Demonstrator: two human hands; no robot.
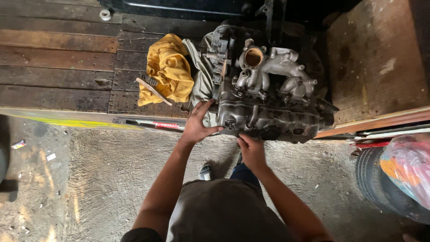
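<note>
The fingers of the left hand are spread wide and laid flat against the near left corner of a grey metal engine assembly; nothing is gripped, the part is only pressed or steadied. The fingers of the right hand are curled at the lower near edge of the same assembly, the tips being hidden against the casting, so it cannot be told whether a fastener or small part is pinched there or the edge is merely touched.

The engine assembly is seen resting at the near edge of a dark wooden plank deck, with its intake manifold still mounted on top and the round throttle opening left uncovered. As a judgement, the work appears to be at an early or middle stage: the main castings are still joined, no loosened bolts or removed parts are seen laid out nearby, and no tool is held in either hand.

Just beside the assembly to the left, a grey cloth is bunched against it, and a yellow rag lies next to that with a wire brush laid across it. A small white cap sits far off on the planks.

As for containers, none is seen open. A translucent pink plastic bag is resting on a tyre at the right; something orange is showing through it, but the contents cannot be made out. The concrete floor below is littered with a few scraps.
</note>
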